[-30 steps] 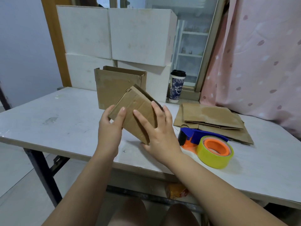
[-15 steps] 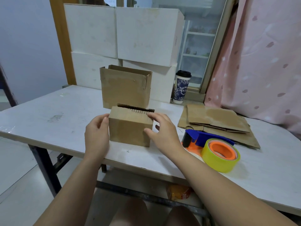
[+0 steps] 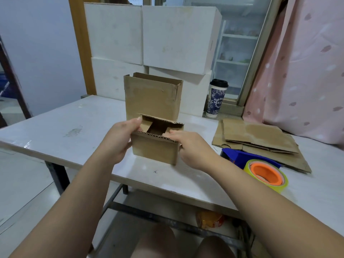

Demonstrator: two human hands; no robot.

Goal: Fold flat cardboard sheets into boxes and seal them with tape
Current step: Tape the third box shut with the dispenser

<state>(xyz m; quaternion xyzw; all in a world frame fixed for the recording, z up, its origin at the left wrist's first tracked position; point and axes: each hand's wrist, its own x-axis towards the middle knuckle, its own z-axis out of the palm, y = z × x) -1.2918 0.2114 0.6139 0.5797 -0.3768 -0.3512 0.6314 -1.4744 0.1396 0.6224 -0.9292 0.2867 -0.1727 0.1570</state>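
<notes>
A small brown cardboard box (image 3: 155, 148) stands upright on the white table (image 3: 78, 127), its top open with two short side flaps folded inward. My left hand (image 3: 119, 136) grips the box's left side, thumb on the left flap. My right hand (image 3: 188, 146) holds the right side, its fingers pressing the right flap down. A bigger open cardboard box (image 3: 151, 98) stands just behind. Flat cardboard sheets (image 3: 256, 138) lie stacked at the right. A blue tape dispenser (image 3: 240, 157) with a yellow roll on an orange core (image 3: 266, 174) lies near the front right.
White boxes (image 3: 149, 40) are stacked along the back of the table. A paper cup with a black lid (image 3: 216, 98) stands at the back right. A pink curtain (image 3: 305, 71) hangs at the right. The table's front edge is close to my knees.
The small box went from tilted in the air to standing on the table. Both hands have shifted to its top and folded the side flaps inward.
</notes>
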